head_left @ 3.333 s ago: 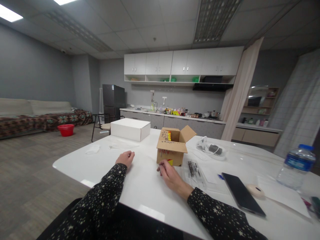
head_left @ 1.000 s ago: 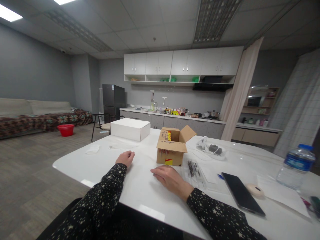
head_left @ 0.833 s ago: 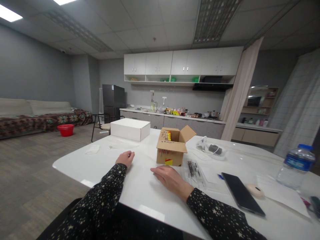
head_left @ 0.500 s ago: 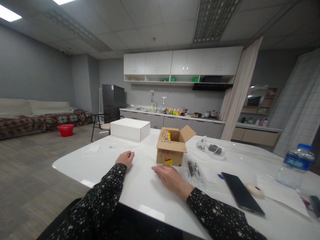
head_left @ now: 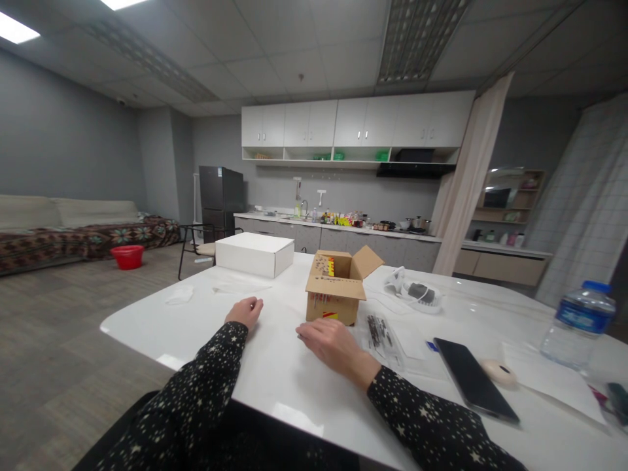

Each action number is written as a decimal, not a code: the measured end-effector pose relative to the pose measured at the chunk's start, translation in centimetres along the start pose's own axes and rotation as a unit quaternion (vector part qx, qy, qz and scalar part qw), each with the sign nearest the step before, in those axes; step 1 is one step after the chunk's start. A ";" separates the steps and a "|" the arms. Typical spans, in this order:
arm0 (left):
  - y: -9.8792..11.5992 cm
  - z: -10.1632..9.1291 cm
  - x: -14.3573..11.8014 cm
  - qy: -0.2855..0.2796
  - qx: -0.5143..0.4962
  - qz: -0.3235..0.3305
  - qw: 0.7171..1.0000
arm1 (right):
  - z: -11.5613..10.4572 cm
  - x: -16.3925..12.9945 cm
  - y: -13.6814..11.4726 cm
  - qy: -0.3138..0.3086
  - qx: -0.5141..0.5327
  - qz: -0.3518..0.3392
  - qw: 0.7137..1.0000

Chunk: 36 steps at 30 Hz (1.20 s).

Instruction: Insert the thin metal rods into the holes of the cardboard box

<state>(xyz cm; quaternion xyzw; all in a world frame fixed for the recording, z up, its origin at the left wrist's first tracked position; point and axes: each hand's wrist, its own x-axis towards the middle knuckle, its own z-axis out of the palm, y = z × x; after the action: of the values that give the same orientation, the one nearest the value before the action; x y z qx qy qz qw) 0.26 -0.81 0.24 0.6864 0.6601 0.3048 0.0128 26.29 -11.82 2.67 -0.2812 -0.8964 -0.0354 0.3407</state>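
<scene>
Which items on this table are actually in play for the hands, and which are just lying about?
In play:
right hand, flat on the table
left hand, loosely curled
open cardboard box
clear packet

Lying about:
white box
phone
water bottle

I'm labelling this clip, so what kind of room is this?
Probably a studio flat or staff lounge: a kitchenette counter with wall cabinets, a fridge, and a sofa beyond the white table.
</scene>
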 end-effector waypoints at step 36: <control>-0.3 0.4 0.3 -0.001 -0.008 0.001 1.000 | -8.8 6.8 5.3 0.138 -0.021 0.261 0.955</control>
<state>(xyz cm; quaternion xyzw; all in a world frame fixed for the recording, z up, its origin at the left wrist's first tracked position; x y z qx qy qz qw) 0.10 -0.31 -0.09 0.6876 0.6567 0.3090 0.0186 30.12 -6.32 12.97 -0.5051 -0.7350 -0.0027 0.4524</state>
